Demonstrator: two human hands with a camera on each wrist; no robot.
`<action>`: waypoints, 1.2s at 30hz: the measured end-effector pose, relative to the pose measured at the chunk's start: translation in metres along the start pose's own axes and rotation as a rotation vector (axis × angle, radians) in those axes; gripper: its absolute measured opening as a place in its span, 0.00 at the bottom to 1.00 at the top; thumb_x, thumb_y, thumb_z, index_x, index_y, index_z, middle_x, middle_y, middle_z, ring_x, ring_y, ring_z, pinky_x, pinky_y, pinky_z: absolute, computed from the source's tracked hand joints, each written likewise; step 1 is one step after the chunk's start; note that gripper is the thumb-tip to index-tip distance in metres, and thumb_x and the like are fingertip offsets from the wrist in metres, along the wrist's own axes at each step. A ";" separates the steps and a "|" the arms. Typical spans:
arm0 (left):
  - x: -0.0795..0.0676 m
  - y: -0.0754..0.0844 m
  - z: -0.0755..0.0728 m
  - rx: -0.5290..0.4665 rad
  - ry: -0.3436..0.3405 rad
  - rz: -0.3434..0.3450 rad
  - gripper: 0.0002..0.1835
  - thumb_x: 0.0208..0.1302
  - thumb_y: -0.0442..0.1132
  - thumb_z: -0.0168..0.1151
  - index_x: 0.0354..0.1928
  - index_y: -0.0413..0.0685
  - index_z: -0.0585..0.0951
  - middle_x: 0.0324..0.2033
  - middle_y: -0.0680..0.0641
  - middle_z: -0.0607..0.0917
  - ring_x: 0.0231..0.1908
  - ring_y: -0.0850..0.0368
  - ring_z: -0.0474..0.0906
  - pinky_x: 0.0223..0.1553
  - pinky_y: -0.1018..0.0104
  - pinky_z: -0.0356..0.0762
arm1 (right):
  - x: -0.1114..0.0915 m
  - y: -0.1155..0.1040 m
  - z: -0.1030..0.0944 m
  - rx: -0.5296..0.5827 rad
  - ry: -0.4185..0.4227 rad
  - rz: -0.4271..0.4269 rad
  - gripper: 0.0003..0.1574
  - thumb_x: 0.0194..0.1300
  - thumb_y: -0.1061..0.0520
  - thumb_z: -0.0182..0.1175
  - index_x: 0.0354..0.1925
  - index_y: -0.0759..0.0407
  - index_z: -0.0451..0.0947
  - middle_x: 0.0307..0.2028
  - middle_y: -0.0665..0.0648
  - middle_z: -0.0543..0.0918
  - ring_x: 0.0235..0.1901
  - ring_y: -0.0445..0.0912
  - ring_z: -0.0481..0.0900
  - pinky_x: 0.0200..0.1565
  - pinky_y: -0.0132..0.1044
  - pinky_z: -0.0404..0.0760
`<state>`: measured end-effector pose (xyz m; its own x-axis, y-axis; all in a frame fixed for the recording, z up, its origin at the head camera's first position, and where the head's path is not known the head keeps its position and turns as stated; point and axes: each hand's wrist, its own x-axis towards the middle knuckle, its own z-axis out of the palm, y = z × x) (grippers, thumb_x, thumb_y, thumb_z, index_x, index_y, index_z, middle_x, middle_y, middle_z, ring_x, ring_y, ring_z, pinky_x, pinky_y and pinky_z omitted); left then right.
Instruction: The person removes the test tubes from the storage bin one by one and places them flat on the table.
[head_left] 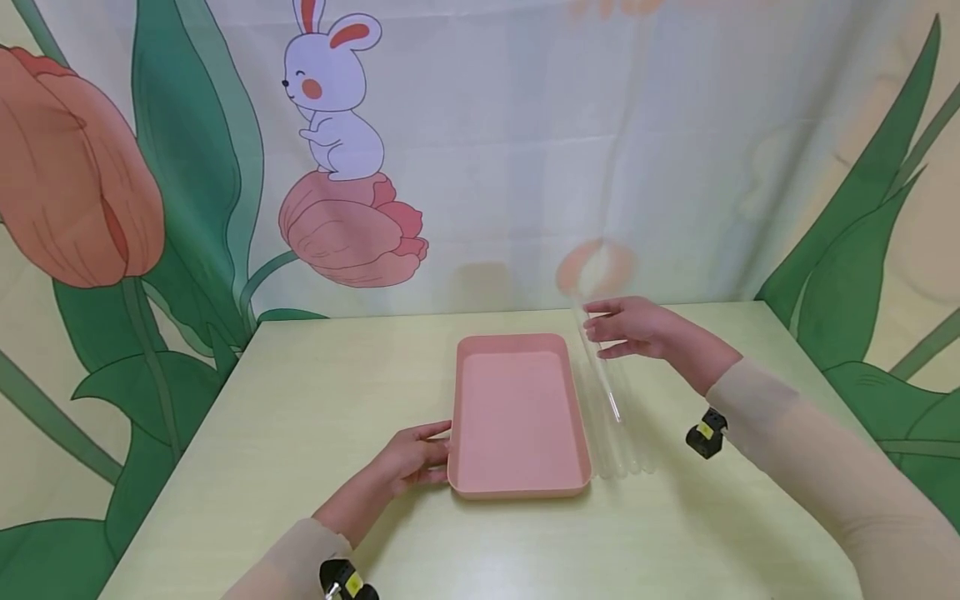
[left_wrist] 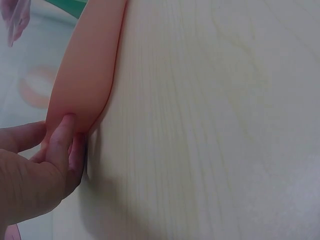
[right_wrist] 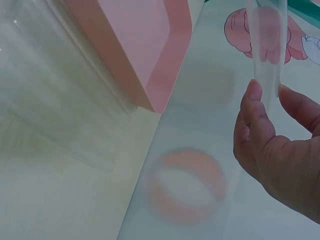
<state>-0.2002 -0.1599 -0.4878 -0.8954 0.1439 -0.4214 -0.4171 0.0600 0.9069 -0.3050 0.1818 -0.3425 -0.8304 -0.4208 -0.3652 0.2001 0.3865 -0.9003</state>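
My right hand [head_left: 637, 327] is raised above the table, to the right of the pink tray [head_left: 521, 417]. Between its thumb and fingers it pinches a long clear tube [right_wrist: 267, 47], held at a slant in the head view. Several similar clear tubes [head_left: 636, 446] lie side by side on the table along the tray's right side. My left hand [head_left: 408, 457] is at the tray's left side. In the left wrist view, its fingertips touch the outer wall [left_wrist: 92, 60] and rim, with the fingers nearly straight. No objects lie inside the tray.
The pale wood-grain table [head_left: 337, 375] reaches back to a cloth backdrop [head_left: 510, 150] printed with a rabbit, tulips and leaves. A small black device [head_left: 707, 433] hangs under my right wrist, and another [head_left: 347, 578] is at my left wrist.
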 end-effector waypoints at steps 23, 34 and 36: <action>0.000 0.000 0.001 -0.015 0.014 -0.009 0.29 0.72 0.26 0.54 0.74 0.35 0.67 0.66 0.29 0.77 0.45 0.56 0.86 0.42 0.60 0.91 | -0.014 0.042 -0.044 -0.101 0.065 0.035 0.43 0.79 0.61 0.51 0.80 0.69 0.43 0.77 0.75 0.56 0.68 0.57 0.71 0.53 0.31 0.87; 0.000 0.001 0.001 -0.009 0.018 -0.011 0.29 0.72 0.26 0.53 0.74 0.35 0.67 0.67 0.28 0.76 0.46 0.56 0.86 0.43 0.59 0.91 | -0.008 0.063 -0.050 -0.081 0.089 0.065 0.42 0.79 0.60 0.51 0.80 0.70 0.45 0.77 0.76 0.57 0.54 0.41 0.78 0.51 0.30 0.86; -0.001 0.002 0.001 -0.008 0.023 -0.014 0.29 0.72 0.25 0.54 0.74 0.35 0.67 0.66 0.29 0.77 0.46 0.56 0.86 0.43 0.59 0.91 | -0.007 0.067 -0.050 -0.080 0.093 0.073 0.42 0.79 0.60 0.52 0.80 0.69 0.45 0.77 0.75 0.57 0.56 0.44 0.78 0.51 0.30 0.86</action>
<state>-0.2001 -0.1585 -0.4861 -0.8929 0.1208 -0.4337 -0.4304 0.0537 0.9010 -0.3120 0.2519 -0.3883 -0.8603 -0.3129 -0.4024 0.2227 0.4794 -0.8489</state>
